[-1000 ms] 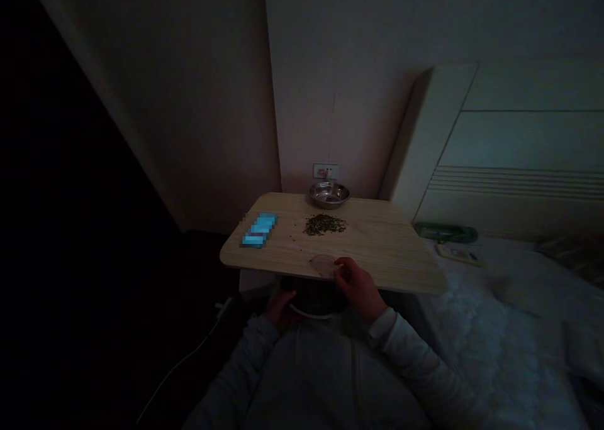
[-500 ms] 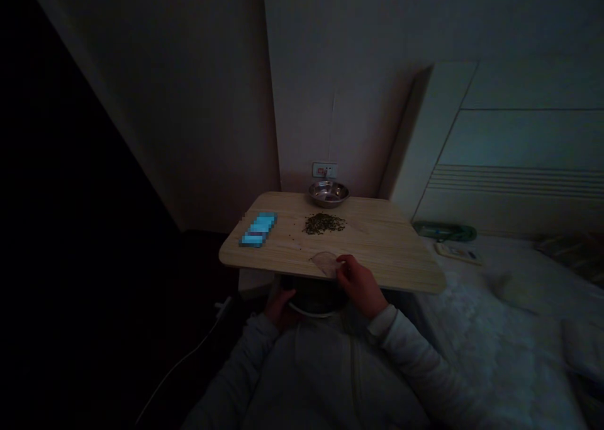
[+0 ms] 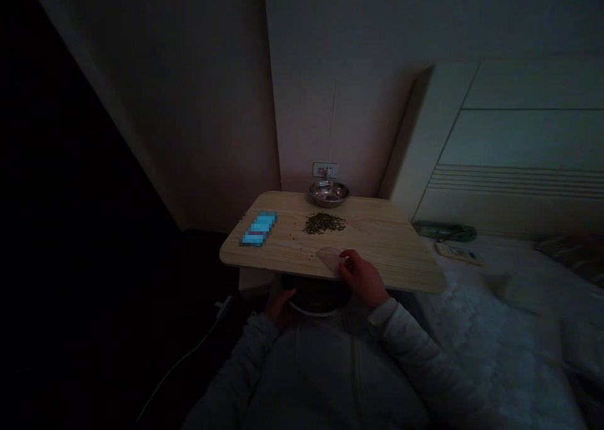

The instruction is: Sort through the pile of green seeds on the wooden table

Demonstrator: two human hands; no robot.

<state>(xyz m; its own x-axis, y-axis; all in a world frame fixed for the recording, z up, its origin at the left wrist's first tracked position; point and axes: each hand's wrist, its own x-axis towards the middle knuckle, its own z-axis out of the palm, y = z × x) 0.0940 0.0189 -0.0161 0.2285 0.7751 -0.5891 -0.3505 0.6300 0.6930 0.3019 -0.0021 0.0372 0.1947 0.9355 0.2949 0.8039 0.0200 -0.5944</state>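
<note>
My right hand [image 3: 365,280] is over the near edge of the small wooden table [image 3: 391,244], its fingers closed on a thin, pale, see-through sheet [image 3: 329,258]. The sheet rests low against the tabletop. Below the table's edge, my left hand [image 3: 282,307] grips the left side of a dark bowl [image 3: 315,313] with a light rim, close to my body. What the bowl contains is too dark to make out. A loose pile of small greenish-brown grains [image 3: 324,223] lies mid-table, with a few stray ones between it and the sheet.
A shiny metal bowl [image 3: 329,196] stands at the table's back by the wall socket [image 3: 325,169]. On the left lies a blurred-out bright phone-like device [image 3: 258,229]. A bed [image 3: 495,329] is on the right, and a white cable [image 3: 179,359] runs along the floor at left.
My right hand and the sheet have shifted slightly to the right. A few grains show where the sheet's left end was. The left hand stays on the dark bowl.
</note>
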